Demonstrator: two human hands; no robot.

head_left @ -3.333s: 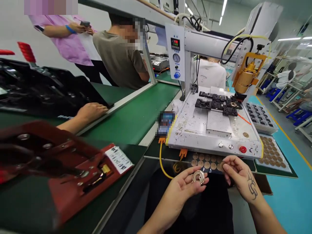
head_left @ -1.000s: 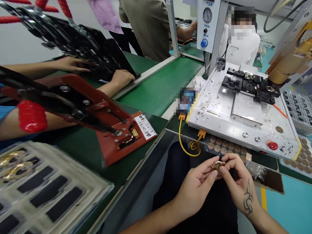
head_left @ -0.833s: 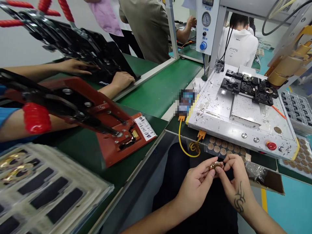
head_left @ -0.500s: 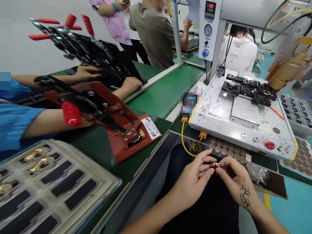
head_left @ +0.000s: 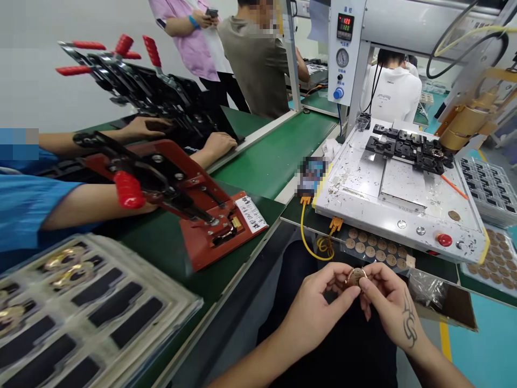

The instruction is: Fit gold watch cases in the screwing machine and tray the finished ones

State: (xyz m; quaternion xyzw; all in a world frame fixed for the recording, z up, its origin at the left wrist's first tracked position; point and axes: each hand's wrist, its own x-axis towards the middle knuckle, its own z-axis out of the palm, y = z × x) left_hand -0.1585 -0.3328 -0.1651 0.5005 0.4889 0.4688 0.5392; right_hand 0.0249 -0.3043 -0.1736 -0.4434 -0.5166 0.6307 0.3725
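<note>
Between my two hands, above my lap, is a small round metal part (head_left: 356, 276) with a shiny gold-coloured rim and a brownish face. My left hand (head_left: 317, 304) pinches its left side, thumb along the lower edge. On the opposite side my right hand (head_left: 390, 304) grips it with thumb and fingers. Its face tilts up towards me, and the fingers cover part of the rim. Just beyond my hands lies a sheet of brown round discs (head_left: 374, 249), under the front edge of the white press machine (head_left: 359, 213).
Black fixtures (head_left: 407, 148) sit on the press bed below a brass-coloured cylinder (head_left: 464, 126). On the left are a red clamp fixture (head_left: 197, 248) and a tray (head_left: 177, 310) with gold-coloured parts. A co-worker's hands (head_left: 218, 145) rest at a black clamp rig (head_left: 177, 102). A yellow cable (head_left: 304, 231) hangs ahead.
The round part has turned so its brownish face shows; before, mostly its shiny edge was seen. My left fingers have curled in closer around it. The view has shifted slightly.
</note>
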